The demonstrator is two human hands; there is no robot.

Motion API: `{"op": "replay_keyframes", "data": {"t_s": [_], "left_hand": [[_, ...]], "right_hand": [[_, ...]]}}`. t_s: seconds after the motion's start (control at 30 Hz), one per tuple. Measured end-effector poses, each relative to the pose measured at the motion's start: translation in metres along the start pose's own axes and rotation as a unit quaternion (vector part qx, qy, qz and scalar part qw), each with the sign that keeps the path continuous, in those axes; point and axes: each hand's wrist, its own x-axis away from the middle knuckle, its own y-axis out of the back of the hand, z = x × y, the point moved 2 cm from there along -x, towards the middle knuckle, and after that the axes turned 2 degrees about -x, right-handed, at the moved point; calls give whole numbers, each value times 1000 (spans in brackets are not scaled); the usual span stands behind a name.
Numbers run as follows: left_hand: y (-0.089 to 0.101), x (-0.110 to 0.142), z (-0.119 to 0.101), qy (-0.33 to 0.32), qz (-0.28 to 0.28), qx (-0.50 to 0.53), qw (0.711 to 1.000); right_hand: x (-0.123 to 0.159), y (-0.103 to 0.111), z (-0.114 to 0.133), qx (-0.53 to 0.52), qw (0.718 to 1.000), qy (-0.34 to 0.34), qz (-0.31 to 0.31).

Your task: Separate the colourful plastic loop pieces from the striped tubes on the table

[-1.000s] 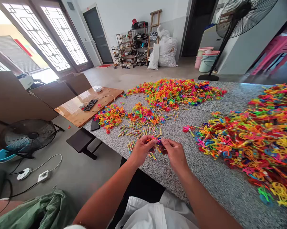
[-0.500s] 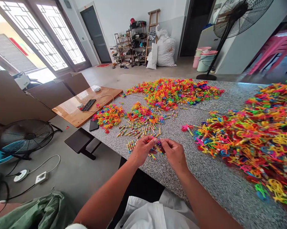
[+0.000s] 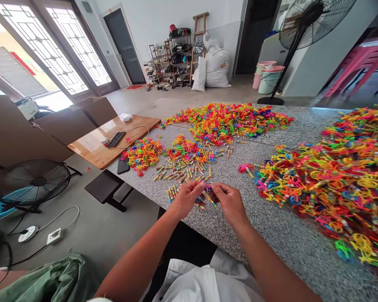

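In the head view, the left hand (image 3: 189,199) and right hand (image 3: 232,203) pinch a small purple plastic piece (image 3: 208,187) between their fingertips, above the speckled stone counter (image 3: 235,163). Slim patterned tubes (image 3: 172,193) lie near; looped, bright plastic shapes (image 3: 226,123) are heaped beyond. A bulging white sack (image 3: 218,69) hides its contents.

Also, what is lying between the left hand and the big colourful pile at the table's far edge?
In the head view, scattered patterned sticks lie nearest the left hand, then a smaller colourful pile, before the big far pile.
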Motion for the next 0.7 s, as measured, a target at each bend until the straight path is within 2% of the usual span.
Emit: {"op": "replay_keyframes", "data": {"t_s": [0.27, 0.47, 0.57, 0.7], "left_hand": [[-3, 1, 3, 26, -14, 14, 999], [-1, -1, 9, 17, -3, 20, 1000], [-1, -3, 11, 9, 12, 20, 1000], [-1, -4, 12, -1, -4, 35, 999]], "right_hand": [[8, 0, 8, 136, 989, 59, -22], [6, 2, 0, 45, 999, 11, 0], [7, 2, 0, 39, 999, 19, 12], [7, 1, -2, 41, 999, 20, 12]]}}
